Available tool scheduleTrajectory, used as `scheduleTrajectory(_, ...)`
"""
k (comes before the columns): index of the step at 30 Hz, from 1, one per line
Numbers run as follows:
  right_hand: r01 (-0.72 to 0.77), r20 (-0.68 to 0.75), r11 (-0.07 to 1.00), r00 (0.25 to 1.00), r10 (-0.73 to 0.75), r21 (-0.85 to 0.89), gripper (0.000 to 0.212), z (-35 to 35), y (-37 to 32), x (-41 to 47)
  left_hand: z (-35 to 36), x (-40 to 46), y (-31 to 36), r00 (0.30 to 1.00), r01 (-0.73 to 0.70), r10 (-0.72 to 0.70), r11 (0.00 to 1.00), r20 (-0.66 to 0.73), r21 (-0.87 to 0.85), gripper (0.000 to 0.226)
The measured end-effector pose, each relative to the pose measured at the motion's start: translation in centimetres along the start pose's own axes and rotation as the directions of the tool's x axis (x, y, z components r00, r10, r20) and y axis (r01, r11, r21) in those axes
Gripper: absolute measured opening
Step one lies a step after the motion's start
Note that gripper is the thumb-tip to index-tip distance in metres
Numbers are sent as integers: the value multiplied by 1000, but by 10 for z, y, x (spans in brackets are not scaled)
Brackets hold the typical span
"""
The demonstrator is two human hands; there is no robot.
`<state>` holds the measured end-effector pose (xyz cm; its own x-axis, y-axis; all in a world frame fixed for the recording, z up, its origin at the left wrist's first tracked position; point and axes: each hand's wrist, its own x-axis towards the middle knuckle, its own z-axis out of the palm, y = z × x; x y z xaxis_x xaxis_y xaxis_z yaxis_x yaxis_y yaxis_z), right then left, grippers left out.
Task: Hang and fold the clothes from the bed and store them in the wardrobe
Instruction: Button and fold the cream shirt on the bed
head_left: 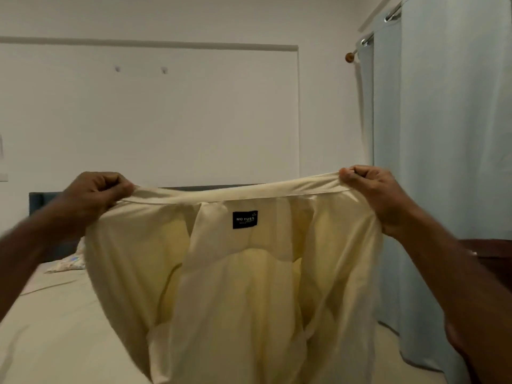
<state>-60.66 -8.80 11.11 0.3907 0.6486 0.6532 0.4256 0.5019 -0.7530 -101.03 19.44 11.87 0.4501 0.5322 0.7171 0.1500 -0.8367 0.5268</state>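
The bed (50, 333) runs under my arms, its pale sheet bare where I can see it, with a patterned pillow (69, 261) up by the dark headboard (41, 199). Between me and all that hangs the cream shirt (238, 295), raised off the bed and turned inside out toward me, its black neck label (245, 219) showing just under the collar.

I take this as the shake-out before hanging. To do it well I'd keep the collar band taut and level, let the body drop free, and check the sleeves aren't twisted inside before reaching for a hanger; none is in view.

My left hand (97, 192) is clenched on one end of the collar edge, fingers curled round the cloth. My right hand (371, 189) does the same at the other end, thumb pressed on top. The fabric stretches between them.

Beyond, a plain wall, and pale blue curtains (443, 162) on a rod (360, 48) to the right.
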Motion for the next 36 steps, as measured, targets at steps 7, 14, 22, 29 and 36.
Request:
scheduleTrajectory(7,-460,227,885,857,462,-66,28,-15,-27,25,-63,52,-3,845,153,-200,979,495,136,45)
scheduleTrajectory(14,-449,-313,717,892,326,-533,26,60,133,82,69,80,-64,880,381,-468,792,75,476,21)
scheduleTrajectory(22,-395,-319,735,914,252,-551,25,166,269,-82,309,-95,-111,887,392,-344,914,-307,108,14)
scheduleTrajectory(29,-771,-235,618,636,735,-153,15,180,360,-257,439,-301,-116,815,578,-577,816,-59,10,11)
scheduleTrajectory(36,-812,-241,560,583,776,-165,42,160,370,-280,460,-342,-103,587,725,-809,527,-2,-444,6)
